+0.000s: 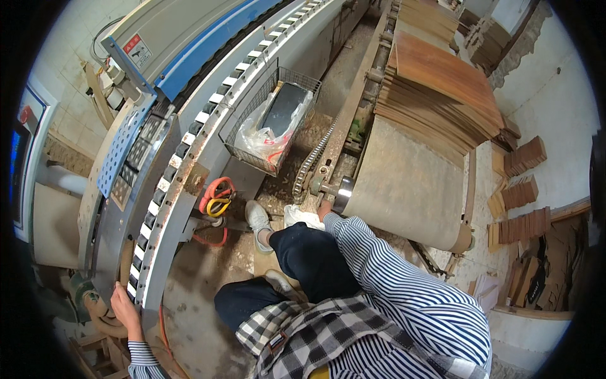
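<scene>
My left hand (126, 308) is at the near end of a long edge-processing machine, by its black-and-white chain track (149, 219). Its fingers stretch out against the machine's end and I see nothing in them. My right hand (324, 209) reaches to the corner of a belt conveyor (407, 186), next to a metal roller end (343, 191). Only a little of that hand shows past the striped sleeve, and its grip is hidden. A white cloth (303, 216) lies just below it.
Brown wooden panels (442, 66) lie stacked and overlapping on the conveyor. A wire basket (278, 163) holds a plastic bag and a dark flat thing. Red-handled scissors (216, 192) and yellow-handled ones hang on the machine's side. Small wood stacks (521, 226) stand on the right.
</scene>
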`<state>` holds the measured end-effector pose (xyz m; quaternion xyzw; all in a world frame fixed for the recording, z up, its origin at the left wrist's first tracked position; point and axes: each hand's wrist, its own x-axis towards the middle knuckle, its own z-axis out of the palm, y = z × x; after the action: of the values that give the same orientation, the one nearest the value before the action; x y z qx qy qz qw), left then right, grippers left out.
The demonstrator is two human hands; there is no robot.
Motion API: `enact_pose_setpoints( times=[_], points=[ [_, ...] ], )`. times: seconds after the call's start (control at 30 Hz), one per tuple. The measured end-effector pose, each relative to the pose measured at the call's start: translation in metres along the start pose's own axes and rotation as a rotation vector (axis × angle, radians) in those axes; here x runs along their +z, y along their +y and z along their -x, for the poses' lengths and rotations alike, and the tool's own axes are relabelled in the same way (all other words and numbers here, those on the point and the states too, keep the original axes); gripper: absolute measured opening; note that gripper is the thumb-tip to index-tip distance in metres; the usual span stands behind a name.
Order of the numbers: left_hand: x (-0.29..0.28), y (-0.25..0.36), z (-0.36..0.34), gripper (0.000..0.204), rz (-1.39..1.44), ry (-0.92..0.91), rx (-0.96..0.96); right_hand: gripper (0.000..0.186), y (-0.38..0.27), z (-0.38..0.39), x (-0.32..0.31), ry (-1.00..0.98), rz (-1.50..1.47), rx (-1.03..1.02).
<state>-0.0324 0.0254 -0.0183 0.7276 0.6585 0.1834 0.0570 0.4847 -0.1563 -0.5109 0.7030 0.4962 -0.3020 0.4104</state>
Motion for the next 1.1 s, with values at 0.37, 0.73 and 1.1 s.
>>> enact_pose_setpoints(
  times=[0.37, 0.73, 1.1],
  points=[
    [-0.005, 0.004, -0.004, 0.050, 0.005, -0.080, -0.040, 0.042, -0.007, -0.036, 0.017, 0.075, -0.028, 0.062],
    [0.000, 0.001, -0.004, 0.049, 0.059, -0.017, 0.003, 0.042, -0.006, -0.016, 0.010, 0.072, -0.033, 0.056],
    [-0.006, 0.015, -0.001, 0.052, 0.070, -0.059, -0.006, 0.042, -0.002, -0.008, 0.006, 0.077, -0.016, 0.051]
  ],
)
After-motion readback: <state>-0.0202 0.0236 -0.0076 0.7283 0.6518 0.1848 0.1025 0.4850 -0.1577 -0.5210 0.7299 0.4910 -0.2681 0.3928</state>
